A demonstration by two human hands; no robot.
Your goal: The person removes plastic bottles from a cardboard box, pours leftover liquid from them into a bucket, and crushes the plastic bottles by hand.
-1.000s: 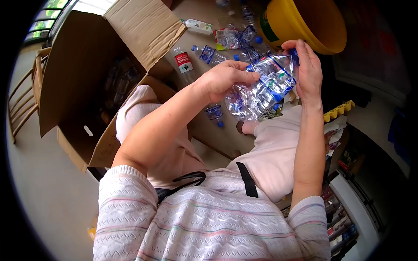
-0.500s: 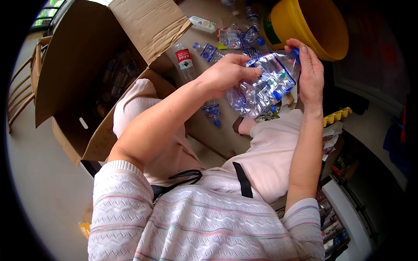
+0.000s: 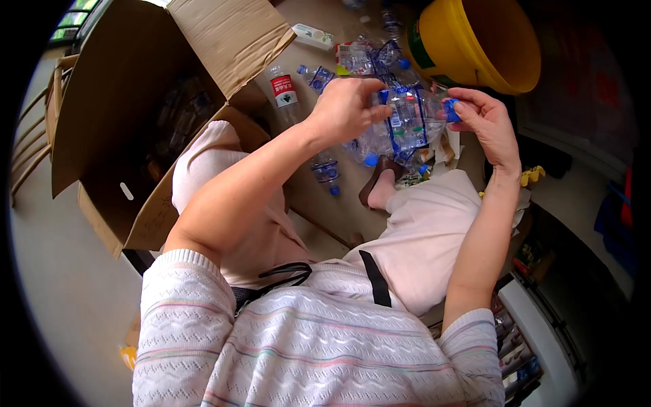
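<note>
A large clear plastic bottle point(image 3: 408, 121) with a blue-edged label lies sideways between my hands. My left hand point(image 3: 349, 112) grips its body near the base. At the neck, the thumb and fingers of my right hand point(image 3: 485, 122) are closed on the blue cap point(image 3: 451, 110). Below and behind it are more clear bottles, partly hidden. A bottle with a red label point(image 3: 283, 90) lies left of my left hand, and a small bottle with a blue cap point(image 3: 325, 172) lies beneath my left wrist.
An open cardboard box point(image 3: 152, 220) holding clear bottles stands at the left. A yellow bucket point(image 3: 441, 41) is at the upper right. A white carton point(image 3: 313, 36) lies near the box flap. A wooden chair point(image 3: 34, 136) stands at the far left.
My right hand has gone from lying open along the bottle's neck end to pinching its cap. The bottle has turned to lie more level, and my left hand has shifted slightly left.
</note>
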